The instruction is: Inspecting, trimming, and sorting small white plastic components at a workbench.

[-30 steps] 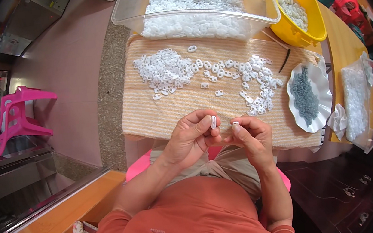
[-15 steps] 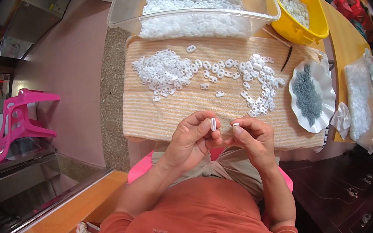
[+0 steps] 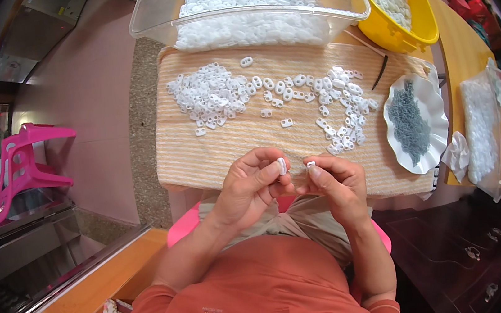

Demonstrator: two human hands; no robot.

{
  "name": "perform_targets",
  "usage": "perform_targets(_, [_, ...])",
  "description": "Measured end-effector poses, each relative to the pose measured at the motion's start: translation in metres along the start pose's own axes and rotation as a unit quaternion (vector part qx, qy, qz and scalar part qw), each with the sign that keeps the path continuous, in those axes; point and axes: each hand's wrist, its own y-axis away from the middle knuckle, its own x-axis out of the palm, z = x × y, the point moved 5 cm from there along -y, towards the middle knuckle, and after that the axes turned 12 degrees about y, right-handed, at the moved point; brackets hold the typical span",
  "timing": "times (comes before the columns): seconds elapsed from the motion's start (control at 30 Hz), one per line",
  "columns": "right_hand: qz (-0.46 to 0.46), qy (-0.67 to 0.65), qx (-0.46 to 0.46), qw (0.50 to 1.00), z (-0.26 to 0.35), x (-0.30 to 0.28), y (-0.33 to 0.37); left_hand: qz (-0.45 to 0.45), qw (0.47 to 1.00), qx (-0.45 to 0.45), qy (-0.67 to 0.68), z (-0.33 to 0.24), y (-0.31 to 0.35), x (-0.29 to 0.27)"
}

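Note:
My left hand pinches a small white plastic piece upright between thumb and fingers. My right hand holds another small white piece at its fingertips, a short gap from the left one. Both hands hover over the near edge of a striped beige mat. Several loose white pieces lie scattered on the mat beyond my hands, in a heap at the left and a spread at the right.
A clear tub full of white pieces stands at the back, a yellow bowl beside it. A white scalloped dish holds small grey parts. A clear tray sits far right, a pink stool on the floor at left.
My hands stay close together at the mat's near edge; the two white pieces have shifted only slightly between my fingertips.

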Motion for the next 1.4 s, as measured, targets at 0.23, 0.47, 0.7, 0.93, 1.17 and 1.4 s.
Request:
perform_targets(0.23, [0.003, -0.037, 0.029, 0.999, 0.003, 0.003, 0.001, -0.018, 0.990, 0.049, -0.134, 0.003, 0.005, 0.005])
perform_targets(0.47, [0.062, -0.045, 0.015, 0.997, 0.010, 0.009, 0.000, 0.008, 0.946, 0.119, -0.303, 0.005, 0.009, 0.013])
perform_targets(0.7, [0.063, -0.032, 0.025, 0.997, 0.011, 0.011, 0.000, 0.048, 0.937, 0.122, -0.324, 0.007, 0.010, 0.020])
perform_targets(0.93, [0.091, 0.047, 0.028, 0.994, 0.014, 0.014, 0.000, 0.047, 0.928, 0.125, -0.348, 0.005, 0.011, 0.021])
perform_targets(1.17, [0.068, 0.065, 0.029, 0.995, 0.011, 0.011, 0.002, 0.056, 0.898, 0.151, -0.409, 0.004, 0.012, 0.026])
perform_targets(1.4, [0.015, 0.162, 0.021, 0.986, 0.022, 0.018, 0.002, 0.047, 0.864, 0.179, -0.469, 0.005, 0.012, 0.021])
